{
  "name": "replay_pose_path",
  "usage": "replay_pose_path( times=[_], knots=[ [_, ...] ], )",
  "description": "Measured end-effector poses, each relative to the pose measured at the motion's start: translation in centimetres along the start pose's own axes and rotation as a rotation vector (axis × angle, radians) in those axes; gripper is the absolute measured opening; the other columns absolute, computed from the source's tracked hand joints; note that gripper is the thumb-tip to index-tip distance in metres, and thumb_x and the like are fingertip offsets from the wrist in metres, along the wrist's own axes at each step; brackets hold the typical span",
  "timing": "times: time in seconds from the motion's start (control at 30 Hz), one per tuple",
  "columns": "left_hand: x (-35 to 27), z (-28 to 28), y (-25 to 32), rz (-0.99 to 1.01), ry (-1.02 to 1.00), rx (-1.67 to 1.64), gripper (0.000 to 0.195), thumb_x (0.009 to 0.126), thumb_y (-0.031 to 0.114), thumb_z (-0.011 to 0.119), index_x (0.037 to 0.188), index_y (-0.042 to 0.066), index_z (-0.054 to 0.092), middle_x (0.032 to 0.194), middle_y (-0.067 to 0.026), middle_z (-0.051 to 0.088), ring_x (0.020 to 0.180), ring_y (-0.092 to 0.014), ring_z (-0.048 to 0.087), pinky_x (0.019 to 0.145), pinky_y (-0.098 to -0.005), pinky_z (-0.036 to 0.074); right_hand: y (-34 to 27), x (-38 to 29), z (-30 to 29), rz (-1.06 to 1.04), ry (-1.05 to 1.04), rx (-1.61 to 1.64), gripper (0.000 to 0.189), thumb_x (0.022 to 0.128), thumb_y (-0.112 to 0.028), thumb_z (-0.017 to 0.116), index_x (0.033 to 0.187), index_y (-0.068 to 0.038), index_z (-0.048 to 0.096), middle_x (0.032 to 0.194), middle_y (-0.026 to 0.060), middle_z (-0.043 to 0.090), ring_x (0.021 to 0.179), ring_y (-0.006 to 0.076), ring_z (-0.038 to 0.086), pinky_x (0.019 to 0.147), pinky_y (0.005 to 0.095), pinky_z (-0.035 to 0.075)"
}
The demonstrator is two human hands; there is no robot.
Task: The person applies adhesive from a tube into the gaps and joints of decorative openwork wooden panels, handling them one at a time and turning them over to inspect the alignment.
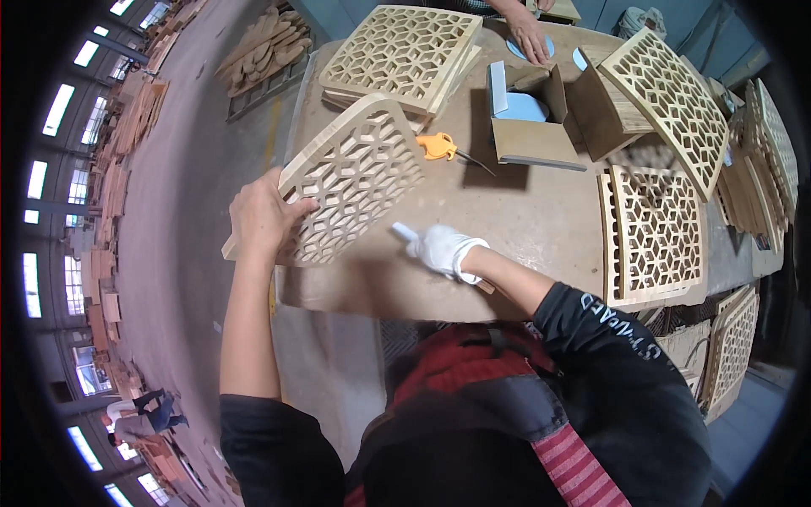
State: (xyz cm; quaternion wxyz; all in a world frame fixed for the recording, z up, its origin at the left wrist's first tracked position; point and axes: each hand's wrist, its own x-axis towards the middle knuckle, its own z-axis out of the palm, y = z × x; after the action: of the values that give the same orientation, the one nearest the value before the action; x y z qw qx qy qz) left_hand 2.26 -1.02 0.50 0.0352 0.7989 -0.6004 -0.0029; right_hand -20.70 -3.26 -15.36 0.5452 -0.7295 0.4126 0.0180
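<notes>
My bare left hand [258, 212] grips the edge of a wooden lattice panel [348, 180] with a rounded corner, thumb on its openwork face. The panel is tilted up off the worktable [469, 215]. My right hand [443, 252], in a white knit glove, is closed around a slim stick [404, 232]. Its pale end points toward the panel, apart from it, and a wooden end shows behind my wrist; the glove hides the middle. Beyond the panel lies a yellow air blow gun [438, 146] with a thin dark nozzle.
Stacked lattice panels [405, 54] lie at the far left, with more panels [662, 234] at right. An open cardboard box [535, 141] holds light-blue discs [519, 106]. Across the table, another person's hand [529, 35] rests on a blue disc. Wooden pieces [266, 47] are piled beyond the table.
</notes>
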Motion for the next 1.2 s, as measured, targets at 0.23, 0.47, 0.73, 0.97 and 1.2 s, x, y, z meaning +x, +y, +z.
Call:
replay_pose_path(
  times=[0.23, 0.47, 0.73, 0.97, 1.2],
  knots=[
    [0.4, -1.7, 1.8, 0.069, -0.077, -0.05, 0.049, 0.061, 0.031, 0.088, 0.1, 0.008, 0.068, 0.089, -0.0109, 0.072, 0.086, -0.033, 0.067, 0.075, -0.0403, 0.05, -0.8, 0.5, -2.4, -0.023, 0.156, 0.262, 0.037, 0.093, -0.032, 0.054, 0.089, 0.003, 0.066, 0.068, 0.0166, 0.064, 0.058, 0.0266, 0.062, 0.056, 0.0404, 0.049],
    [3.1, -0.4, 6.3, 0.157, -0.026, -0.149, 0.048, 0.064, 0.03, 0.088, 0.1, 0.004, 0.069, 0.09, -0.0146, 0.073, 0.088, -0.032, 0.069, 0.08, -0.0395, 0.052, -2.4, 5.4, -0.9, -0.11, 0.267, -0.005, 0.039, 0.093, -0.031, 0.049, 0.103, 0.002, 0.068, 0.099, 0.0289, 0.067, 0.096, 0.0436, 0.065, 0.085, 0.0473, 0.051],
    [4.0, 0.2, 7.0, 0.16, -0.103, -0.138, 0.042, 0.065, 0.021, 0.086, 0.1, 0.004, 0.071, 0.087, -0.0192, 0.071, 0.085, -0.037, 0.067, 0.078, -0.0431, 0.051, -3.4, 7.9, -0.8, -0.228, 0.33, -0.214, 0.039, 0.093, -0.027, 0.043, 0.119, -0.006, 0.063, 0.105, 0.0257, 0.067, 0.096, 0.0422, 0.065, 0.085, 0.0487, 0.052],
    [4.7, 0.6, 6.4, 0.206, -0.058, -0.133, 0.039, 0.066, 0.02, 0.085, 0.098, 0.003, 0.07, 0.085, -0.0195, 0.07, 0.084, -0.036, 0.067, 0.077, -0.0432, 0.05, -2.8, 6.6, -0.9, -0.067, 0.261, 0.002, 0.041, 0.094, -0.029, 0.045, 0.113, 0.0, 0.066, 0.1, 0.0297, 0.066, 0.099, 0.0447, 0.064, 0.088, 0.0494, 0.051],
    [4.9, 0.9, 6.1, 0.184, -0.07, -0.126, 0.039, 0.065, 0.019, 0.086, 0.097, 0.003, 0.07, 0.083, -0.0189, 0.07, 0.08, -0.036, 0.067, 0.075, -0.0426, 0.05, -3.5, 3.0, -2.0, -0.091, 0.249, 0.031, 0.041, 0.094, -0.03, 0.042, 0.116, -0.004, 0.066, 0.101, 0.0286, 0.067, 0.095, 0.0445, 0.065, 0.087, 0.0506, 0.05]
  ],
)
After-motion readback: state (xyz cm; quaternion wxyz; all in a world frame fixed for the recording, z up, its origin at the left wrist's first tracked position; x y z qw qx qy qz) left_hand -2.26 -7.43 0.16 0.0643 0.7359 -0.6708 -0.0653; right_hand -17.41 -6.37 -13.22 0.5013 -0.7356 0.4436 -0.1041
